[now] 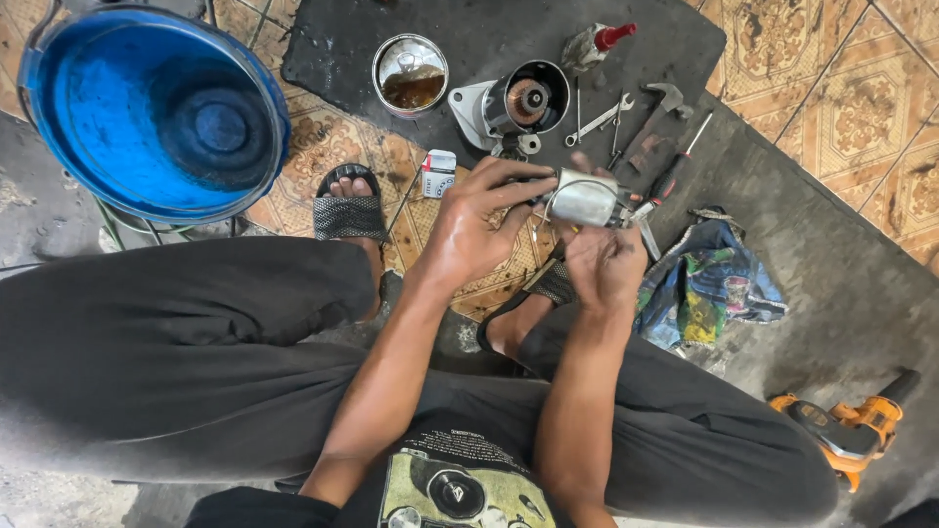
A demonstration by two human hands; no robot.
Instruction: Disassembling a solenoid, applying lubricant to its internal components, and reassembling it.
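Cylindrical metal motor part (585,200): silver-grey, smooth-sided, a thin wire looped over it. Held lying roughly horizontal above the floor, gripped from 9 o'clock by the left hand (469,230) and supported from 6 o'clock by the right hand (604,262).

Dark trousers (196,342), black woven sandals (349,217)

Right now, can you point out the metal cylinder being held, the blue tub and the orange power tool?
metal cylinder (584,201), head view, its shiny side.
blue tub (117,108), head view, its inner wall.
orange power tool (849,427), head view, its body.
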